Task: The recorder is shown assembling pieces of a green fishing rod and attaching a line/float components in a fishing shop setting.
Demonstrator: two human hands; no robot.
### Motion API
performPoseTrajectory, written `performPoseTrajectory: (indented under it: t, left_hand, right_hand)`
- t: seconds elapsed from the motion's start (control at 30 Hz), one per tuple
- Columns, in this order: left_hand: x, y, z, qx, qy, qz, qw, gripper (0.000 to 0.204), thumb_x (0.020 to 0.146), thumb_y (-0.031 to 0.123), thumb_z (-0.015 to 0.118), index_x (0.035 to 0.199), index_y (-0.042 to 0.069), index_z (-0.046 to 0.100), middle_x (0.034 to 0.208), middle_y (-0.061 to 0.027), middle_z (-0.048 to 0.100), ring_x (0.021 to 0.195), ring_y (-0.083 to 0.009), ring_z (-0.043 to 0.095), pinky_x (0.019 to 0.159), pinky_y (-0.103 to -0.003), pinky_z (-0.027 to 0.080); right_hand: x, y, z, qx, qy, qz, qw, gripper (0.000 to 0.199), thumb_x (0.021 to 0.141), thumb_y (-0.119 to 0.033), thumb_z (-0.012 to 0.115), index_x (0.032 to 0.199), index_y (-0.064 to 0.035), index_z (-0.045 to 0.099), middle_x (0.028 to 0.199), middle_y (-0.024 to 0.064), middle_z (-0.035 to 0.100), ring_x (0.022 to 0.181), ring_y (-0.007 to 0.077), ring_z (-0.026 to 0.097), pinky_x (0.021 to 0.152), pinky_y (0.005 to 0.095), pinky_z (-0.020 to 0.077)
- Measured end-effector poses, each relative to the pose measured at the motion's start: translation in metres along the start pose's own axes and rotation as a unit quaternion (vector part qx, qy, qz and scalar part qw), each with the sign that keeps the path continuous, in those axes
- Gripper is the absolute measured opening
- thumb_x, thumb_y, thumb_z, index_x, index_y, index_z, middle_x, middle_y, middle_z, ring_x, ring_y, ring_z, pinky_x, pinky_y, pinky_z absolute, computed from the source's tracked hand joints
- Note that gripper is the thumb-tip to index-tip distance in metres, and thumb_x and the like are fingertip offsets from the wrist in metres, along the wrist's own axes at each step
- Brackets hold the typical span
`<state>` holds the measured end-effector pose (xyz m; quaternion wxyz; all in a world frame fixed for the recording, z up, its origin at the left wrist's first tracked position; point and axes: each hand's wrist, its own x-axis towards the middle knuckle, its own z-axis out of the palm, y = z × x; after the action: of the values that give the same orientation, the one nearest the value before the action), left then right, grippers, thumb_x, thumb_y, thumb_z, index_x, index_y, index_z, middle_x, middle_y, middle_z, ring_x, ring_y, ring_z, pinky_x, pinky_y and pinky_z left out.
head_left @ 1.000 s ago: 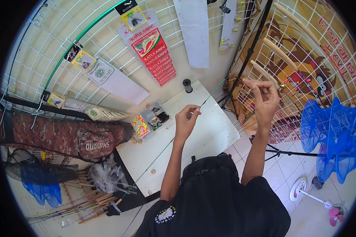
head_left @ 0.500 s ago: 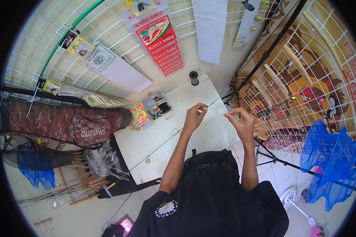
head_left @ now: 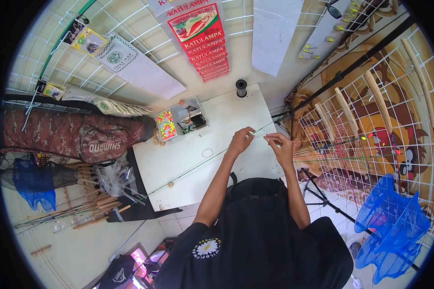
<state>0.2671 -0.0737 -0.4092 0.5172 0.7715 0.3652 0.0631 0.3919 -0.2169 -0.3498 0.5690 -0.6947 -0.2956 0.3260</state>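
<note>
Near the right edge of the white table [head_left: 217, 115], the left hand [head_left: 242, 139] holds a thin green rod [head_left: 197, 166]; the right hand [head_left: 281, 146] is just beside. A dark spool [head_left: 241, 88] stands near the far right corner.

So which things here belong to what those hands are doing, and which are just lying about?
In hand:
Thin green rod, apparently pinched by the left hand
Right hand, pinched nearby; anything held is too fine to see

Seemingly just about:
Dark spool
Clear box
Camouflage bag
Blue nets

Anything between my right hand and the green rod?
Nothing visible stands between the right hand and the green rod where it runs just past the left hand; anything very fine there might not show.
</note>
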Motion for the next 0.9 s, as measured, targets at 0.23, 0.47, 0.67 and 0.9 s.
performPoseTrajectory:
  t: [0.23,0.47,0.67,0.9]
  left_hand:
    - [0.011,-0.022,0.016,0.013,-0.003,-0.018,1.0,0.022,0.087,0.013,0.064,0.108,0.008,0.065,0.099,-0.0178,0.069,0.095,-0.0325,0.067,0.085,-0.04,0.053]
    - [0.007,-0.026,0.023,0.007,0.041,0.026,0.999,0.022,0.088,0.012,0.063,0.11,0.008,0.065,0.102,-0.0176,0.069,0.095,-0.0305,0.067,0.084,-0.039,0.053]
    - [-0.007,0.032,0.022,-0.25,0.078,0.016,0.965,0.019,0.09,0.016,0.067,0.107,0.007,0.068,0.097,-0.0101,0.069,0.088,-0.0157,0.064,0.078,-0.028,0.049]
    - [-0.022,0.046,0.019,-0.237,0.097,0.096,0.962,0.016,0.084,0.008,0.074,0.1,0.006,0.072,0.095,-0.0049,0.069,0.082,-0.0105,0.058,0.07,-0.025,0.045]
  right_hand:
    - [0.015,0.017,-0.005,-0.011,-0.007,0.035,0.999,0.013,0.088,-0.008,0.07,0.096,0.0011,0.067,0.088,0.0079,0.072,0.078,0.0081,0.064,0.068,0.0227,0.0489]
    - [0.023,0.028,0.0,0.037,-0.036,0.007,0.999,0.015,0.089,-0.01,0.069,0.099,0.0018,0.065,0.09,0.0065,0.071,0.081,0.0073,0.064,0.068,0.021,0.048]
    - [0.03,0.032,-0.001,0.095,-0.025,0.032,0.995,0.017,0.089,-0.006,0.067,0.101,-0.0003,0.057,0.083,0.0064,0.07,0.076,0.0084,0.062,0.065,0.0213,0.0477]
    - [0.031,0.022,-0.004,0.17,-0.072,0.062,0.981,0.027,0.089,-0.004,0.067,0.106,-0.005,0.045,0.078,0.0076,0.067,0.065,0.0068,0.052,0.059,0.0208,0.0413]
